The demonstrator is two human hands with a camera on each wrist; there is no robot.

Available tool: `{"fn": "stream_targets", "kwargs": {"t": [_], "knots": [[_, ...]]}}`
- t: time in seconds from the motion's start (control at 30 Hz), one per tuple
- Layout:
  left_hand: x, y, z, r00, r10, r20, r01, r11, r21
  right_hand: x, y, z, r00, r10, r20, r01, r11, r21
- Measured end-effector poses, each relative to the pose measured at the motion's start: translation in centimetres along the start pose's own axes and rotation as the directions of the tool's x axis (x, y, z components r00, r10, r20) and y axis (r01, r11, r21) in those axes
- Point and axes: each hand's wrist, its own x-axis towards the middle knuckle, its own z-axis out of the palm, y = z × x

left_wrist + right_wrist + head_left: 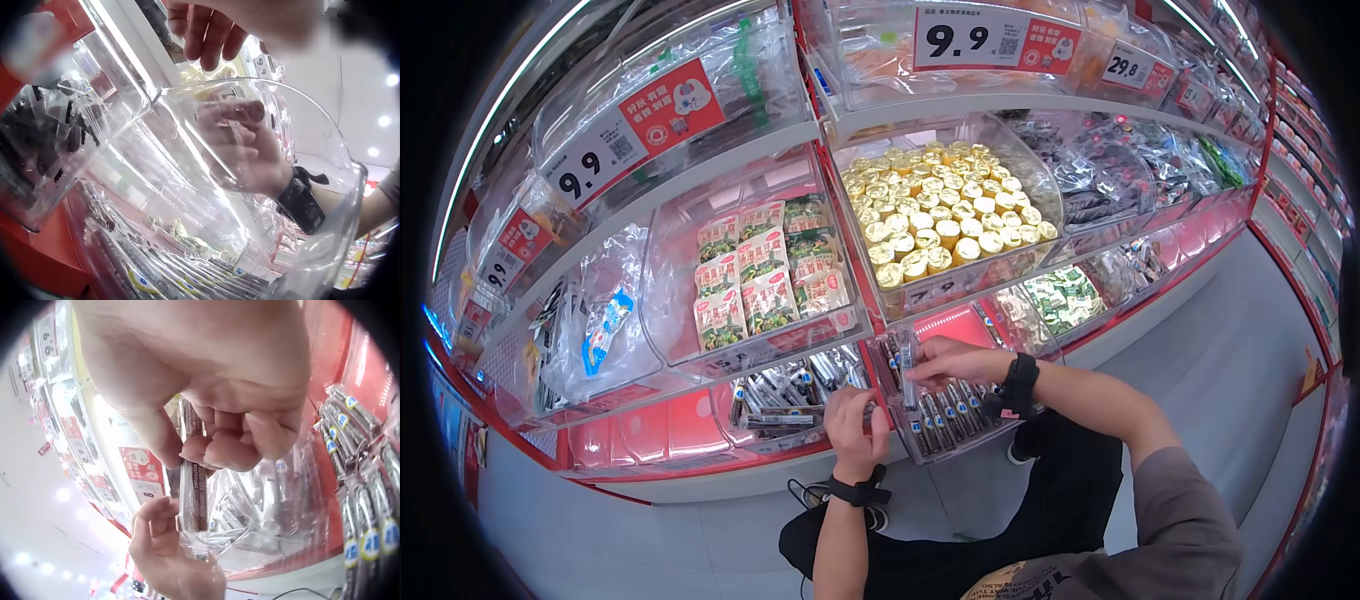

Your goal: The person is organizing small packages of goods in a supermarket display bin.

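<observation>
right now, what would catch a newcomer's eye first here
Probably the gold-topped pieces, packed in tight rows just above the centre of the head view. Next might be the big red-and-white 9.9 price sign at upper left. Lower down, the right hand draws the eye, its fingers pinching a slim clear-wrapped stick beside rows of similar sticks.

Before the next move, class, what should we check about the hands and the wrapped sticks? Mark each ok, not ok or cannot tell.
1. Right hand pinching a wrapped stick: ok.
2. Left hand free: ok, holding nothing.
3. Held stick put down: not ok.
4. Labelled sticks side by side: ok.
5. Sticks beside the left hand aligned: not ok, mixed angles.
6. Held stick's wrapper sealed: cannot tell.
</observation>
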Motion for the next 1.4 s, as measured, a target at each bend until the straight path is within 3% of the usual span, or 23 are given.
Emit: {"fn": "stream_targets", "kwargs": {"t": [0.03,0.13,0.17,0.23,0.33,0.43,0.47,0.57,0.67,0.77,0.87,0.97,1.07,1.17,1.3,1.37,1.4], "knots": [[-0.4,-0.8,0.0,0.999,-0.043,-0.032,0.044,0.999,0.025,0.1,0.2,-0.3,0.999,0.028,-0.016,-0.030,0.994,-0.109],[-0.1,-2.2,-0.3,0.980,-0.200,-0.006,0.193,0.933,0.304,0.5,1.4,-0.4,0.984,0.146,-0.106,-0.153,0.986,-0.062],[-0.1,-2.6,-0.3,0.969,-0.246,-0.010,0.232,0.895,0.381,0.3,1.0,-0.3,0.974,0.166,-0.154,-0.186,0.975,-0.123],[-0.8,-3.6,0.0,0.965,-0.261,0.015,0.227,0.865,0.448,-0.1,-0.3,-0.6,0.948,0.194,-0.253,-0.256,0.937,-0.240],[-1.0,-3.8,0.1,0.943,-0.316,0.106,0.219,0.828,0.516,2.1,2.6,-3.8,0.921,0.204,-0.332,-0.301,0.913,-0.274],[-1.0,-3.6,0.0,0.908,-0.385,0.165,0.242,0.804,0.543,2.9,2.7,-5.0,0.852,0.128,-0.508,-0.394,0.795,-0.461],[-0.9,-3.6,0.0,0.904,-0.393,0.170,0.247,0.803,0.543,3.7,3.7,-5.7,0.838,0.053,-0.543,-0.426,0.685,-0.591],[-1.0,-3.8,0.1,0.901,-0.401,0.167,0.246,0.789,0.562,4.8,5.5,-6.4,0.774,-0.070,-0.629,-0.453,0.634,-0.627],[-1.2,-3.9,0.1,0.904,-0.394,0.163,0.240,0.786,0.571,4.6,5.7,-5.5,0.749,-0.041,-0.662,-0.536,0.550,-0.640],[-1.2,-3.9,0.1,0.902,-0.397,0.171,0.237,0.785,0.573,5.5,7.3,-6.5,0.831,0.015,-0.556,-0.461,0.578,-0.674],[-1.2,-3.9,0.1,0.897,-0.403,0.179,0.236,0.783,0.576,5.8,8.1,-6.8,0.824,0.004,-0.567,-0.483,0.529,-0.698],[-1.3,-4.0,0.1,0.910,-0.380,0.169,0.221,0.786,0.578,4.5,4.6,-5.9,0.810,0.323,-0.490,-0.583,0.533,-0.613],[-1.4,-4.3,0.2,0.911,-0.376,0.172,0.216,0.787,0.577,4.4,5.1,-5.9,0.812,0.322,-0.487,-0.581,0.531,-0.617],[-1.4,-4.1,0.1,0.872,-0.441,0.213,0.256,0.781,0.570,4.5,5.9,-5.8,0.863,0.206,-0.461,-0.494,0.529,-0.689],[-1.3,-4.0,0.1,0.853,-0.466,0.234,0.268,0.777,0.570,5.0,7.0,-5.2,0.846,0.153,-0.510,-0.511,0.504,-0.696],[-1.5,-4.2,0.2,0.897,-0.395,0.200,0.220,0.789,0.573,4.8,7.0,-5.3,0.850,0.178,-0.495,-0.507,0.531,-0.679],[-1.5,-4.3,0.2,0.916,-0.357,0.183,0.194,0.794,0.576,4.9,7.3,-5.4,0.848,0.124,-0.516,-0.483,0.582,-0.654]]}}
